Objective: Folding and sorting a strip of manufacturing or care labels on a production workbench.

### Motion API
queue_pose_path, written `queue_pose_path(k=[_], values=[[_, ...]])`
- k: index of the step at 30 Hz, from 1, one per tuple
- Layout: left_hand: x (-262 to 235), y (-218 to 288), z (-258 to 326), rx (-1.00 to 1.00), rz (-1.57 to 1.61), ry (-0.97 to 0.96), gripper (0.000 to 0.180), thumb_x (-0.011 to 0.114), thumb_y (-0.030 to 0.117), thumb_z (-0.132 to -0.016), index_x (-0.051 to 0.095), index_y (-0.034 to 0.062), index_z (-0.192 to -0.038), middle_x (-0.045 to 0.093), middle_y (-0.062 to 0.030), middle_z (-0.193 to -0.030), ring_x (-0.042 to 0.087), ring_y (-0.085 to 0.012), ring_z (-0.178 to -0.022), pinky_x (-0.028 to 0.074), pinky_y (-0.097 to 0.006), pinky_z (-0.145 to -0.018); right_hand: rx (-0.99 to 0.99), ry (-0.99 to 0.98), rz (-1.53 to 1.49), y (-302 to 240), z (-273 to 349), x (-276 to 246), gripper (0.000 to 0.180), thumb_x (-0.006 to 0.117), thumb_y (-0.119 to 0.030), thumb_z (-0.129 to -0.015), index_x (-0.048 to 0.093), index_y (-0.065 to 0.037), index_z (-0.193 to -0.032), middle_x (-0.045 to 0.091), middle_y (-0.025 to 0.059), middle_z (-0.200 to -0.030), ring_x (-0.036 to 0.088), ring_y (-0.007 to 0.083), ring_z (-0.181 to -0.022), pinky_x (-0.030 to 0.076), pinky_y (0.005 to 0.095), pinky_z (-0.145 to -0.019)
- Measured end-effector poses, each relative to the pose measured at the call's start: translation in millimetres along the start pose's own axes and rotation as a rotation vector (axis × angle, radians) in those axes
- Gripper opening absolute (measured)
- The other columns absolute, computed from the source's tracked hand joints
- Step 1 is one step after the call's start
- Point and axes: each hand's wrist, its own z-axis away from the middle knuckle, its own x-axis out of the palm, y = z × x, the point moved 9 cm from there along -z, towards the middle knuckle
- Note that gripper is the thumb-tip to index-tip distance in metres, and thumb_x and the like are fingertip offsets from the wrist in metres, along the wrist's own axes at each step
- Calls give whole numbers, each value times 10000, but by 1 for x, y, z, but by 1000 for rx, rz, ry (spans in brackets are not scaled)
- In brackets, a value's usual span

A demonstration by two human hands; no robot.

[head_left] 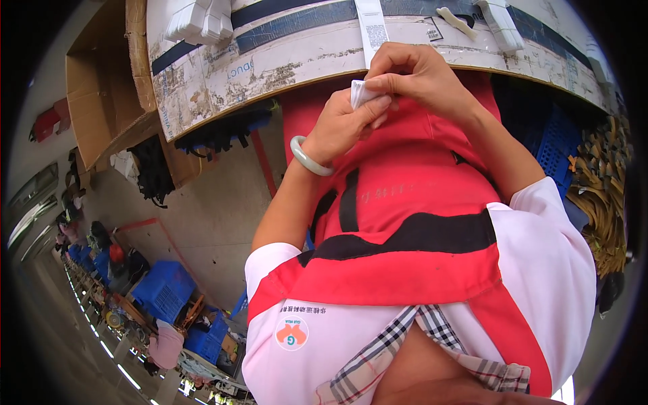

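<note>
1. Workshop surface (202, 88), scuffed and taped, lies just beyond both hands.
2. Left hand (341, 128) and right hand (418, 77) both pinch a small white label (360, 93), apparently folding it.
3. Next likely calls for a firm crease.
4. Label strip (371, 27) hangs close; label stacks (202, 20) and a cardboard box (101, 101) sit farther off.

The white label (360, 93) is mostly hidden (fingers cover it).

Glossy smooth bangle (309, 159), worn peeling tabletop (270, 61), matt cardboard box (101, 88)
</note>
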Motion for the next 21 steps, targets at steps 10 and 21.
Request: queue_pose_path(k=[10, 21], values=[[-32, 5, -14, 66, 116, 213, 164, 595, 167, -967, 646, 12, -989, 526, 4, -678, 433, -53, -517, 355, -207, -467, -330, 462, 719, -23, -41, -67, 138, 702, -129, -833, 716, -48, -943, 621, 120, -922, 625, 286, -808, 504, 349, -729], [-64, 67, -12, 505, -371, 531, 256, 546, -85, -820, 689, 30, -998, 603, 22, -733, 523, -51, -633, 427, -208, -569, -341, 446, 678, -16, -41, -61, 166, 696, -158, -876, 685, -55, -1005, 607, 44, -985, 584, 160, -767, 487, 277, -714]])
